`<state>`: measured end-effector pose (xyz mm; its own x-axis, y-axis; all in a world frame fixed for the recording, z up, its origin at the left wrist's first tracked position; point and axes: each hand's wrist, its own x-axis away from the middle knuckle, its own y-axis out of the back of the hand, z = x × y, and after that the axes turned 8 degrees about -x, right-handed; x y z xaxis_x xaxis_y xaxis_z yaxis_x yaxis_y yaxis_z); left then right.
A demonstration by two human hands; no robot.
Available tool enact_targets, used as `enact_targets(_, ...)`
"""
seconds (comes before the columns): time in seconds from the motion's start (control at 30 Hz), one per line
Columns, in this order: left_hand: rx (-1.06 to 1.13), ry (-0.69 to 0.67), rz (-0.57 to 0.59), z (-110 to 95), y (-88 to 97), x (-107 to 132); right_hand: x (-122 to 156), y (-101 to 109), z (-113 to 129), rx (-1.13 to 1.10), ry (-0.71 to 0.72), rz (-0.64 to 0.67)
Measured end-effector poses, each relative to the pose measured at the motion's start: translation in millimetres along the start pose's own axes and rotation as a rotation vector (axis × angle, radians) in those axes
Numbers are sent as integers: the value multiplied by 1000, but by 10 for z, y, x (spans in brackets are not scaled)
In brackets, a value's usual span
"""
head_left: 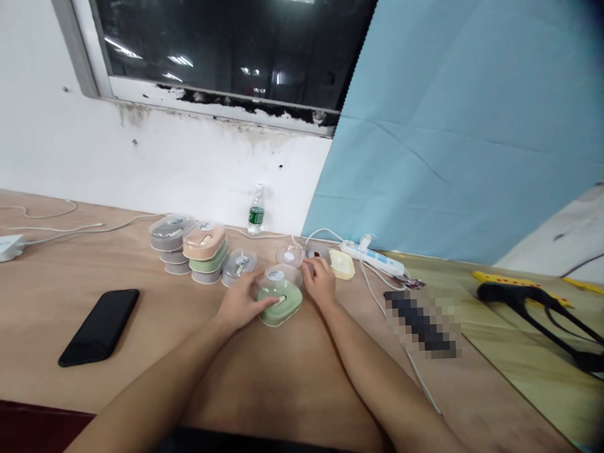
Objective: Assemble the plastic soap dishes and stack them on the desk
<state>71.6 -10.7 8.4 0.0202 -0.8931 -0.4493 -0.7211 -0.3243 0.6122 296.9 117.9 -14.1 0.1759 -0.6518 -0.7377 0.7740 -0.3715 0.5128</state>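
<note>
A pale green oval box (289,305) with a clear plastic lid (275,275) sits on the table in front of me. My left hand (244,301) wraps the left side of the box, its thumb laid across the top near a small white piece. At the lid's right edge, the fingers of my right hand (319,277) are bent in and seem to pinch it; the exact contact is hard to make out. Just behind are a small clear container (289,254) and a cream-yellow tray (342,264). A grey lidded box (239,266) stands to the left.
Stacked boxes in grey (173,232), peach (205,241) and green stand farther left. A black phone (100,327) lies at the left. By the wall are a water bottle (256,212) and a power strip (373,257) with cables. Black straps (530,303) rest at the right.
</note>
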Motion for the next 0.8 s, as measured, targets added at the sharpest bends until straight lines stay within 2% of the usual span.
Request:
enact_targets(0.13,174,152,-146,74,1,-49,59,-53,120,-45,118,306)
enact_targets(0.2,255,210,-175,127,-21,-75,82,-65,151,-57,168,371)
enact_targets(0.23,286,227,-184,150,-34,-86,90,-69,157,-55,179,348)
enact_targets(0.33,372,229,-178,182,-68,-104,97,-81,151,-17,208,150)
enact_targets(0.43,434,226,-141,165,-83,-101,82,-78,147,12,344,39)
enact_targets(0.57,492,249,-144,140,-79,-105,55,-45,202,9,472,129)
enact_targets(0.67,555,274,-184,156,-70,-120,43,-35,255,-8,483,207)
enact_targets(0.8,614,241,-186,184,-67,-117,45,-72,250,-31,453,206)
